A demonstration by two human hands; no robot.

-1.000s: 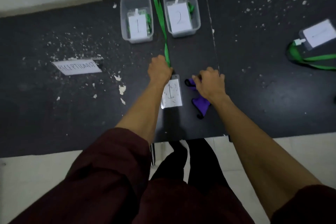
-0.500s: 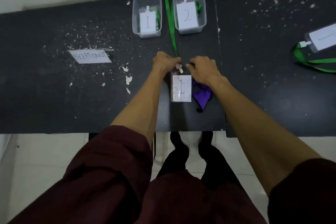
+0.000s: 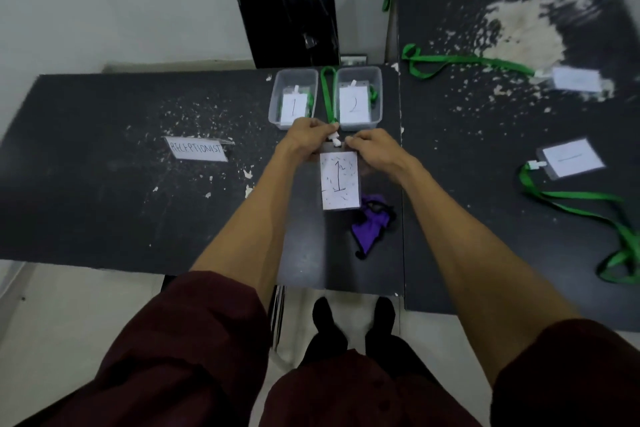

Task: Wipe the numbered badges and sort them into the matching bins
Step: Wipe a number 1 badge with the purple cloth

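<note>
On flecked blk tabletop (image 3: 104, 211): RECEPTIONIST label (image 3: 196, 148), purple cloth (image 3: 369, 229); chair (image 3: 287, 10) behind, pale wall (image 3: 121, 0)

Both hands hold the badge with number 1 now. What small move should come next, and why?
Probably the right hand should let go and take the purple cloth lying beside the badge, while the left hand holds the top. Dark specks show on the card, so a wipe seems due before bin 1.

Both forearms extended forward and converging; left grip (image 3: 304, 136) and right grip (image 3: 373, 146) close together, fingers curled, each pinching the badge (image 3: 338, 180) top
</note>
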